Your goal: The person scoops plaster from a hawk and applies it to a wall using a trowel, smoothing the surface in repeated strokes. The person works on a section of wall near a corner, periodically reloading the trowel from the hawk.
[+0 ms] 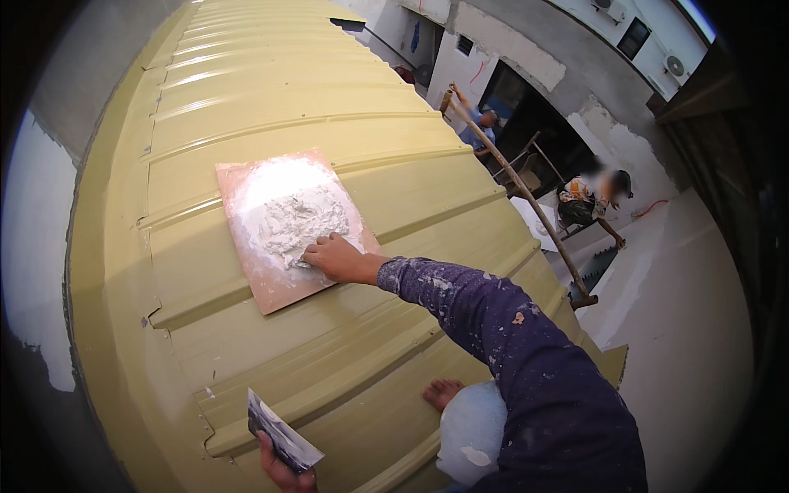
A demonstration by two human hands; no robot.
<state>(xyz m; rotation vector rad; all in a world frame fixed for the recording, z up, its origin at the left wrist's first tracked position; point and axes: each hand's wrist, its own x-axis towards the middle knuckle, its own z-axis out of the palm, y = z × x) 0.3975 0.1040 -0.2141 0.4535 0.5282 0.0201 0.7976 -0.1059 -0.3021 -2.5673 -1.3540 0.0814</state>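
Note:
A heap of wet white plaster (300, 215) lies on a square, pinkish-brown board (275, 292), which rests on the yellow ribbed metal roof (271, 361). At the near right edge of the heap, my right hand (341, 259) is closed, with its curled fingertips in the plaster. Its dark sleeve is spotted with white. Low in the picture, my left hand (283, 470) grips a flat rectangular metal putty trowel (281, 435), tilted, with pale smears on its blade. The trowel is apart from the board. Part of the left hand is cut off by the lower edge.
My bare foot (444, 393) and pale-clad knee (475, 427) are on the roof near my right arm. Beyond the right roof edge leans a wooden pole frame (526, 189); two people (588, 201) work below. A grey wall (107, 90) borders the roof's left side.

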